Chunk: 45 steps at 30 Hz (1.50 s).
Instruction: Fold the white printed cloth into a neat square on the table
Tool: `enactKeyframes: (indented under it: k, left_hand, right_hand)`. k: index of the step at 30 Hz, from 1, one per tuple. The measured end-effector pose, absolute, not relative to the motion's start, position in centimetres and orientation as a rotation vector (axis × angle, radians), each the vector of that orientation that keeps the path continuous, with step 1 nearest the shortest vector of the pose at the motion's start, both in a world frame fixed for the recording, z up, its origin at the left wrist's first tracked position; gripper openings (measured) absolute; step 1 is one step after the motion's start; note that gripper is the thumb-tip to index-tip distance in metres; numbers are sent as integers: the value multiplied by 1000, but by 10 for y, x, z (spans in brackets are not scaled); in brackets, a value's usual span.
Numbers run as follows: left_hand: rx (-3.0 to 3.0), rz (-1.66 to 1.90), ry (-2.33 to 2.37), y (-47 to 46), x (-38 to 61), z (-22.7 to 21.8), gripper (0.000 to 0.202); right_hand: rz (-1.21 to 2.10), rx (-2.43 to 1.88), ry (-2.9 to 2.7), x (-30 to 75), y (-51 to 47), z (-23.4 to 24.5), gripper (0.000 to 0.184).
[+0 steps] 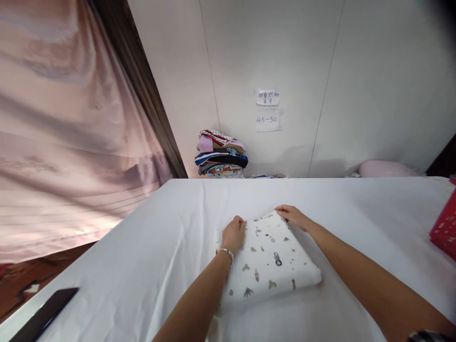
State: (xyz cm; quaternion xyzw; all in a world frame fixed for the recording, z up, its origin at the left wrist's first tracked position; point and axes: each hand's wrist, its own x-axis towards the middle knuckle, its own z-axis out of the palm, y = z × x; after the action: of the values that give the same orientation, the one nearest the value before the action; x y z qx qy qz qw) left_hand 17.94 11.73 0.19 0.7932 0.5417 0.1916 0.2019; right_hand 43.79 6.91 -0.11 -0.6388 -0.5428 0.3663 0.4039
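Note:
A white cloth printed with small plants and figures (265,261) lies folded into a thick rectangle in front of me. My left hand (234,233), with a bracelet at the wrist, is closed at the cloth's far left edge; its fingertips are curled on the fabric. At the far right corner, my right hand (292,216) pinches the cloth between thumb and fingers. The near edge of the bundle is a rounded fold. What lies under the cloth's left side is partly hidden by my left forearm.
A white sheet (171,266) with wrinkles covers the table. Folded clothes (223,154) are stacked beyond the far edge, below paper signs (269,119) on the wall. A dark flat object (46,313) lies near left; a red box-like item (445,230) stands at right. A pink curtain (71,118) hangs left.

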Motion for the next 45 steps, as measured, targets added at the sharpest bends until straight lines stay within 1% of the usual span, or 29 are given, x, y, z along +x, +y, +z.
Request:
enactKeyframes:
  k: [5,7,17,21,24,32,39,45]
  left_hand:
    - [2192,529,1517,116,179,5,18]
    - [2174,544,1521,115,180,5,18]
    - [2169,557,1512,115,180,4,18]
    - [2173,561,1509,115,180,3,17]
    - [2174,563,1504,115,180,3,17]
    - [2166,556,1503,114,180,7,18]
    - [2172,555,1500,115,179,3,18]
    - [2162,563,1506,115,179,2,19]
  right_hand:
    - [862,-1622,-1459,439,72,-2,16]
    - [819,-1629,-1476,439,74,-4,14]
    - [716,-1590,-1533,440,74,-7,18]
    - [735,-1602,-1595,444,70,-4,14]
    - [734,-1644,-1630,447,71,-3,15]
    - [735,-1657,-1663,449,75,-2,4]
    - [840,-1532,-1587,448,83,12,17]
    - [891,-1563,-1536,451,84,9,17]
